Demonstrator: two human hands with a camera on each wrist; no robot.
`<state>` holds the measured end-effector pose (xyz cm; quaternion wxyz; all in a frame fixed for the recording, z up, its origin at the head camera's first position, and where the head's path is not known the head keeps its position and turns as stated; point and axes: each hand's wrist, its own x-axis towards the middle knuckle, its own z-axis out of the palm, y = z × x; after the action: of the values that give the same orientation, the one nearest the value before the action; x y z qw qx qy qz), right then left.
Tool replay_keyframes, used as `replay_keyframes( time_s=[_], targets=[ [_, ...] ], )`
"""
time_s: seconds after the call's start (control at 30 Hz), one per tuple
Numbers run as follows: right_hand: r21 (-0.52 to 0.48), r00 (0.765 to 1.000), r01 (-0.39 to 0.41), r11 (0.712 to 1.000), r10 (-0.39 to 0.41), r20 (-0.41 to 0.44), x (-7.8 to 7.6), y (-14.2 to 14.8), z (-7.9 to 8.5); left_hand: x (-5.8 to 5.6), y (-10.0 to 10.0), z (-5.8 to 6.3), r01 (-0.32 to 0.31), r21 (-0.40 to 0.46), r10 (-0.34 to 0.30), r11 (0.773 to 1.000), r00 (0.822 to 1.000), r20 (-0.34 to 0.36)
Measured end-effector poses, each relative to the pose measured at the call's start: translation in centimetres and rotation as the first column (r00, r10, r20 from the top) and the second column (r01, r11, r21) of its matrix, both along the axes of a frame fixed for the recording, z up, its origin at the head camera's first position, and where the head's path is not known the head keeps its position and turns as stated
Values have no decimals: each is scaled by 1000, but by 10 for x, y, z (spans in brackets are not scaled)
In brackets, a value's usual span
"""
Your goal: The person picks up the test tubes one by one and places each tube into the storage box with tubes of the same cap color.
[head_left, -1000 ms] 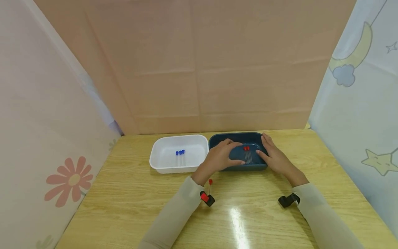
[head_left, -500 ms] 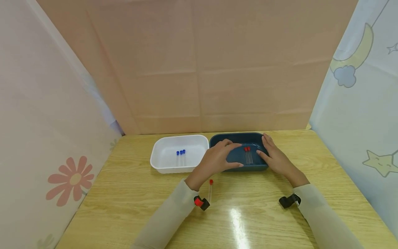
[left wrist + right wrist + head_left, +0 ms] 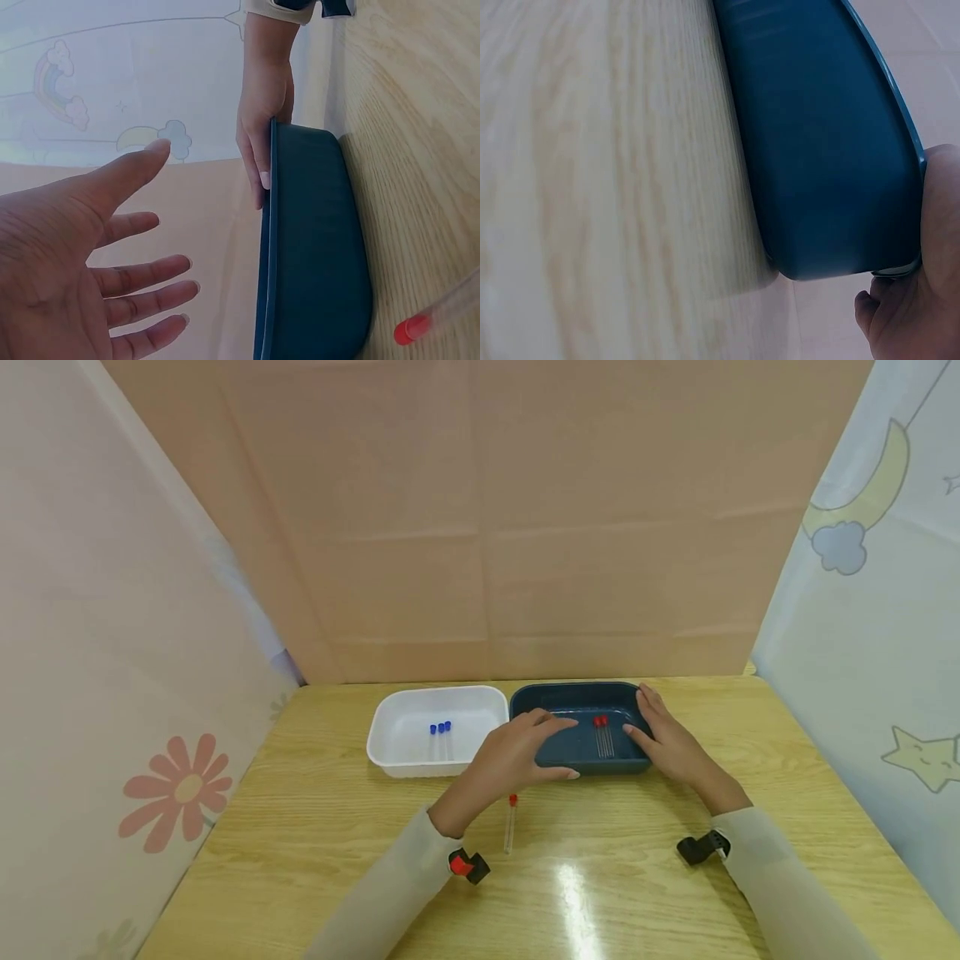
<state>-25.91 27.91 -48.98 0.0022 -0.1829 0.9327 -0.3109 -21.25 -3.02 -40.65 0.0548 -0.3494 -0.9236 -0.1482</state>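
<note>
My left hand (image 3: 504,760) hovers over the front left side of a dark blue tray (image 3: 555,752), holding nothing. In the left wrist view its fingers and thumb are spread apart. With my right hand (image 3: 678,752) I grip the tray's right end, thumb over the inside of the rim and the other fingers along the outer wall. Several clear test tubes with red caps (image 3: 601,721) lie side by side in that tray. One more red-capped test tube (image 3: 511,827) lies on the table, just in front of the trays and to the right of my left wrist.
A white tray (image 3: 382,739) stands against the left side of the dark one, with 3 blue-capped test tubes (image 3: 441,728) inside. Both trays are near the back edge of the wooden table (image 3: 322,827). Cloth walls (image 3: 487,527) enclose the back and sides.
My left hand has drawn back toward the left and nearer to me, so the red-capped test tube on the table shows in full. My right hand stays on the tray's end.
</note>
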Motion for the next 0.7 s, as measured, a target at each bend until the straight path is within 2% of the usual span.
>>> replay_keyframes(
  time_s=[0.17, 0.3, 0.57, 0.7],
  targets=[
    [-7, 1000, -3, 1000, 3, 6, 1, 1, 0, 8, -12, -3, 34, 108, -41, 994, 997, 61],
    [-13, 1000, 5, 1000, -5, 4, 1, 2, 0, 12, -17, -4, 42, 133, -54, 990, 995, 85],
    [-25, 1000, -7, 1000, 7, -2, 0, 1, -2, 22, -31, -9, 53, 130, -59, 990, 998, 36],
    [-30, 1000, -3, 1000, 3, -3, 0, 1, -3, 27, -38, -13, 61, 158, -70, 986, 996, 48]
  ],
)
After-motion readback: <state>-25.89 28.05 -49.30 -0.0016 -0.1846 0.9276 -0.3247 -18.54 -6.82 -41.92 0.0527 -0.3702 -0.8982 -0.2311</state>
